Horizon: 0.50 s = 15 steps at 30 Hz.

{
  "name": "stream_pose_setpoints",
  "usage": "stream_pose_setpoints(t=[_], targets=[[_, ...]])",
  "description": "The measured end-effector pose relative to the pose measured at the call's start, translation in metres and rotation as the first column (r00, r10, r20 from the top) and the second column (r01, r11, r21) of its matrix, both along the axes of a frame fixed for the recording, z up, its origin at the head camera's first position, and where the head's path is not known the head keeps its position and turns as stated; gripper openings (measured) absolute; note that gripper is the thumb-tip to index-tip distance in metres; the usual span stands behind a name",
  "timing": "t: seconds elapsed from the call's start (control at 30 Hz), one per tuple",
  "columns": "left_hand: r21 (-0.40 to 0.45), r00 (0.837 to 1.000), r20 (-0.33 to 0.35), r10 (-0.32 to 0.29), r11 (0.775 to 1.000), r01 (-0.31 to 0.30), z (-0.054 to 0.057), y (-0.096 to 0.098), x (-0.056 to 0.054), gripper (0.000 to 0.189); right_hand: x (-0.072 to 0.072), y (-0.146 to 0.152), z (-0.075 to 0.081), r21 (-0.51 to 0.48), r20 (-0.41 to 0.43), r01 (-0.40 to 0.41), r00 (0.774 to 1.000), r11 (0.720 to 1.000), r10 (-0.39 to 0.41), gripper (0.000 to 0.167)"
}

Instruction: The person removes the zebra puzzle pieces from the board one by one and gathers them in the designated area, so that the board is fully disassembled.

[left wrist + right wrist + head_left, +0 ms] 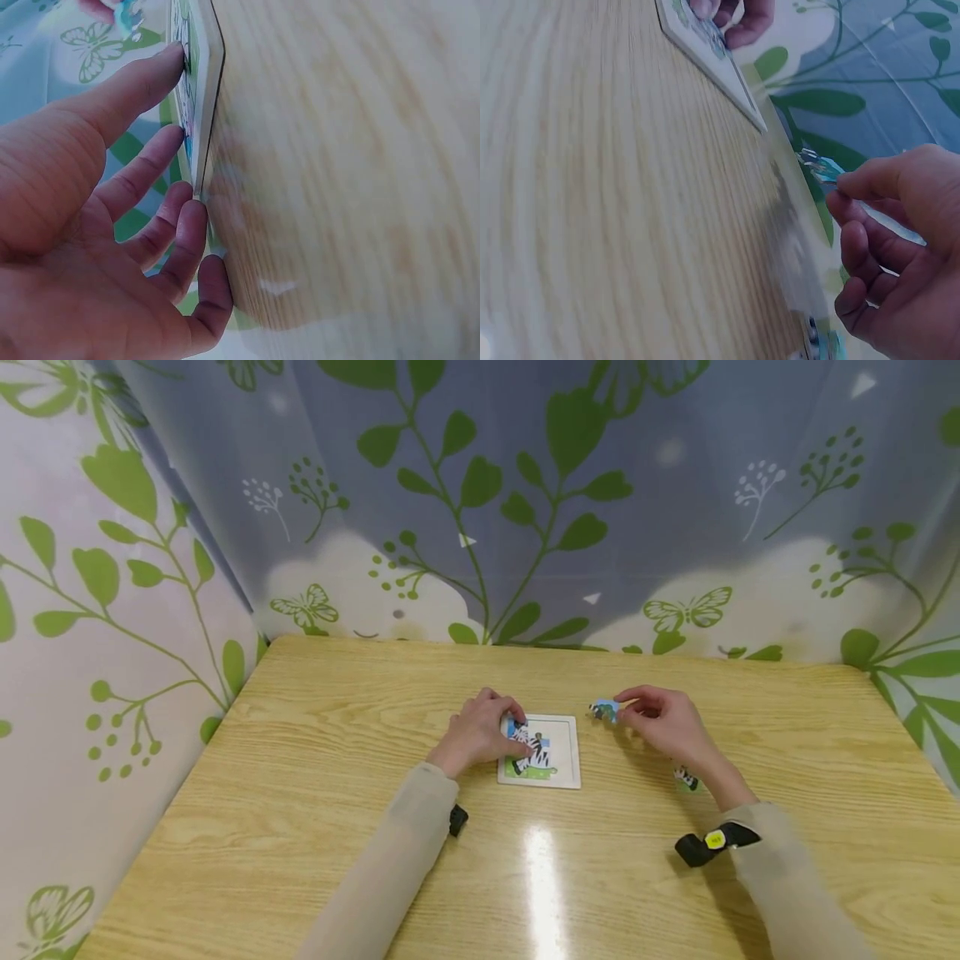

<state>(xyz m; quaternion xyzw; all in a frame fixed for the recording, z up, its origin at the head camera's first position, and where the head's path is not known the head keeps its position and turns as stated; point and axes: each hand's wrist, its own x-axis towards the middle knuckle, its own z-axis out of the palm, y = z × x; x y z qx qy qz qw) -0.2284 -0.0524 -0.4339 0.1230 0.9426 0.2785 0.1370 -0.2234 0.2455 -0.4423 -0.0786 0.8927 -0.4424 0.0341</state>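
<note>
A square white puzzle board lies flat on the table, its left part filled with zebra picture pieces. My left hand rests over the board's left side. In the left wrist view the thumb and index fingertip touch the pieces, while the other fingers bend loosely by the board's edge. To the right of the board, my right hand pinches a blue and green puzzle piece between thumb and index finger, above the table. The right wrist view shows this puzzle piece off the wood.
Another puzzle piece, with zebra stripes and green, lies on the table beneath my right wrist. The wooden table ends at a leaf-patterned curtain at the back, with a similar sheet on the left.
</note>
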Motion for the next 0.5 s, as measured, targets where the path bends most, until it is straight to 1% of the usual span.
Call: stream_pose_setpoints(t=[0.1, 0.3, 0.4, 0.5], targets=[[0.003, 1.000, 0.002, -0.001, 1.000, 0.001, -0.001, -0.001, 0.000, 0.040, 0.000, 0.012, -0.001, 0.048, -0.017, 0.005, 1.000, 0.999, -0.004, 0.026], [0.010, 1.000, 0.003, -0.003, 1.000, 0.003, 0.000, -0.001, 0.000, 0.040, 0.000, 0.029, 0.003, 0.148, -0.043, 0.007, 0.999, 0.989, 0.000, 0.027], [0.010, 1.000, 0.003, -0.004, 1.000, 0.004, 0.000, -0.002, -0.001, 0.040, -0.002, 0.033, 0.004, 0.198, -0.039, 0.001, 0.999, 0.980, 0.006, 0.027], [0.010, 1.000, 0.003, -0.008, 1.000, 0.008, -0.001, -0.001, -0.001, 0.041, -0.004, 0.037, 0.003, 0.261, -0.047, -0.005, 0.999, 0.965, 0.018, 0.026]])
